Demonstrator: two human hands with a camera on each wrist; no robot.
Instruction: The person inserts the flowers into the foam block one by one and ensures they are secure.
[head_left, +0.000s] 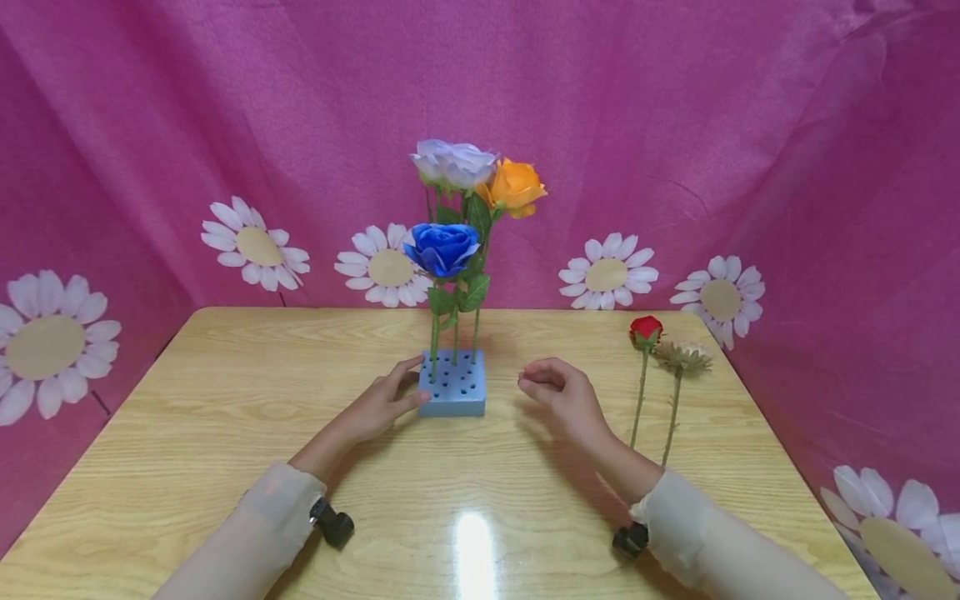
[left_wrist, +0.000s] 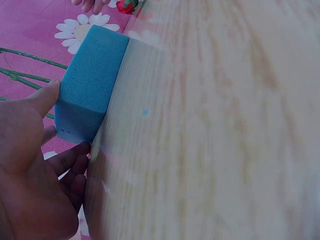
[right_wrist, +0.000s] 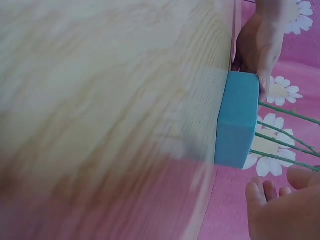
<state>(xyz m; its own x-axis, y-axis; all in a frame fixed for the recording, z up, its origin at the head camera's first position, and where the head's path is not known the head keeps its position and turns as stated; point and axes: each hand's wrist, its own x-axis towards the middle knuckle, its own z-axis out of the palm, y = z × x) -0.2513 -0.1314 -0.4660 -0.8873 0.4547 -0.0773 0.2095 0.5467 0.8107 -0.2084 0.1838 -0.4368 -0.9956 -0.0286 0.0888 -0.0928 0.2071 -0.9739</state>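
A light blue foam block [head_left: 452, 407] with several holes in its top stands mid-table. Upright in it are a blue rose [head_left: 444, 250], an orange rose [head_left: 516, 188] and pale lavender roses [head_left: 467, 166], their green stems [right_wrist: 287, 113] rising from the top face. My left hand [head_left: 382, 406] holds the block at its left side, thumb at the near corner and index finger toward the back one. To the right of the block, my right hand [head_left: 566, 400] hovers with loosely bent fingers, nothing between them.
On the right side of the wooden table [head_left: 247, 375] lie a red rose [head_left: 646, 331] and a beige flower [head_left: 684, 357], stems toward me, their lower ends behind my right forearm. A pink curtain [head_left: 315, 108] printed with daisies surrounds the table's back and sides.
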